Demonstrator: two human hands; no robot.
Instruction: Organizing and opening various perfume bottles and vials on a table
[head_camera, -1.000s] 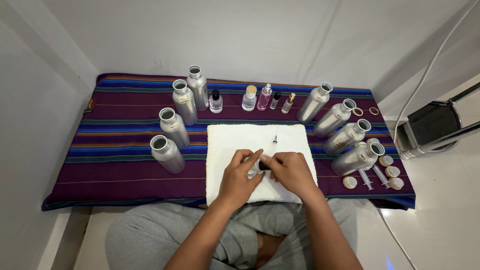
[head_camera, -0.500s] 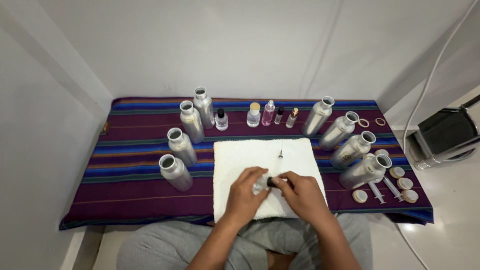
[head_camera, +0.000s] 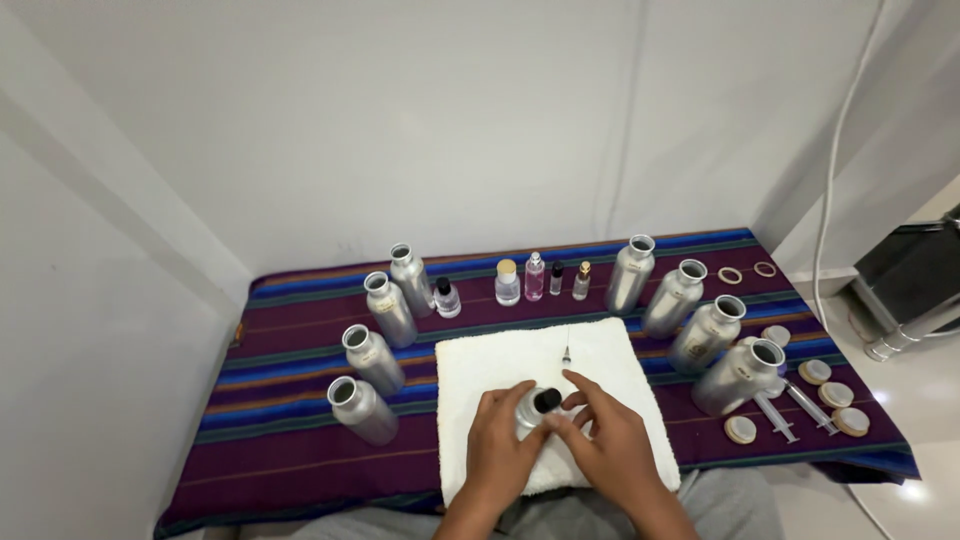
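My left hand (head_camera: 503, 448) grips a small silver bottle (head_camera: 531, 409) over the white towel (head_camera: 610, 355). The fingers of my right hand (head_camera: 602, 440) pinch its black cap (head_camera: 547, 401). A thin needle (head_camera: 566, 348) lies on the towel just beyond my hands. Both forearms come in from the bottom edge.
A striped purple cloth (head_camera: 290, 350) covers the low table. Open silver bottles stand at the left (head_camera: 390, 310) and right (head_camera: 738, 376). Small glass bottles (head_camera: 535, 277) line the back. Round caps (head_camera: 815, 372), syringes (head_camera: 775, 417) and two rings (head_camera: 730, 274) lie at the right. White walls close in.
The view has tilted upward, so the table sits lower in frame. My hands stay together on the small bottle above the towel.
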